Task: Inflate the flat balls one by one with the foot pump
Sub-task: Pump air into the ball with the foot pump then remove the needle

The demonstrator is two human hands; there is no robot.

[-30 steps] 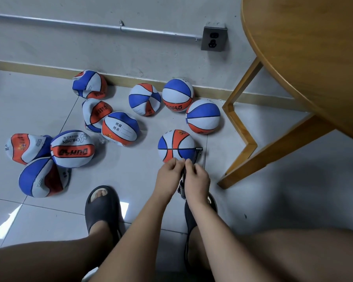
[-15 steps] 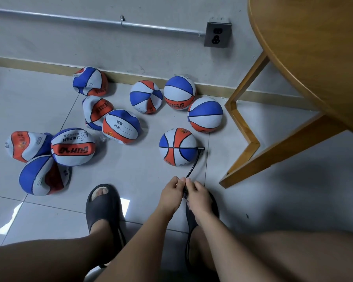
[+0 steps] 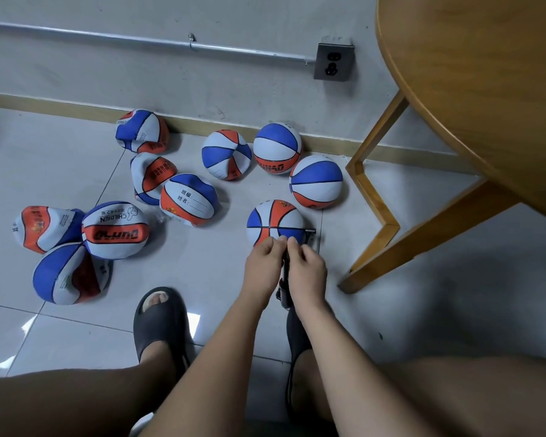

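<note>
Hands met at the top of the black pump [image 3: 284, 280], which stood upright on the tiled floor [image 3: 60, 171] between them. The left hand [image 3: 263, 266] and the right hand [image 3: 307, 270] sat side by side, the fingers [image 3: 273, 242] of each curled round the pump's handle and gripping it. The handle itself was hidden under them. Just beyond the knuckles lay the ball being pumped [image 3: 276, 222], a round red, white and blue basketball, with a metal nozzle [image 3: 310, 231] against its right side.

Two full-looking balls [image 3: 277, 148] [image 3: 316, 181] rested near the skirting behind it, and a partly dented one [image 3: 227, 154] lay beside them. To the left, well apart from the pump, a loose heap of crumpled flat balls [image 3: 70, 272] spread across the tiles, one printed "CHILDREN" [image 3: 115, 230].

A left foot in a black slipper [image 3: 160, 323] stood left of the arms. A second black slipper [image 3: 297, 337] showed under the right forearm, at the pump's foot; whether it pressed on the base could not be told. A round wooden table [image 3: 473, 99] filled the upper right, with a wall socket [image 3: 334, 62] beside it.
</note>
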